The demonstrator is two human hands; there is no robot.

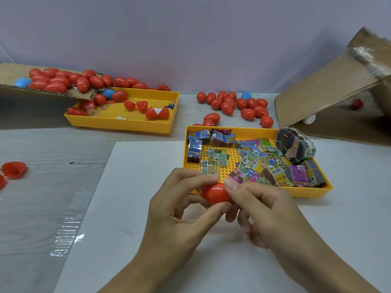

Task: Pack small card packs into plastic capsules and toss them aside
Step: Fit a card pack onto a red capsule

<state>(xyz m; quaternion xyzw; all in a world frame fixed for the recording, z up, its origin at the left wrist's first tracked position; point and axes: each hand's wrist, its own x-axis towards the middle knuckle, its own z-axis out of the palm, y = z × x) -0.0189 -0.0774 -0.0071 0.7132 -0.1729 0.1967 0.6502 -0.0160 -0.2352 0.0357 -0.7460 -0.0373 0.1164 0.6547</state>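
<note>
- A red capsule (214,193) is pinched sideways, long axis left-right, by left hand (175,210) and right hand (260,210) fingers.
- Card packs (254,163) are held in the near yellow tray (306,192).
- Open red capsule halves (146,108) lie in the far yellow tray (118,123).

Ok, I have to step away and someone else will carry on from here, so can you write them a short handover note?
Left hand and right hand: both pinch one red capsule above the white sheet; whether it is filled or snapped shut cannot be told.
Card packs: many lie loose in the near yellow tray.
Empty halves: some in the far yellow tray; one open capsule at far left.
Done: a pile of closed capsules behind the near tray.
Left: finish this one, toss it aside, then pack the remaining packs.
</note>
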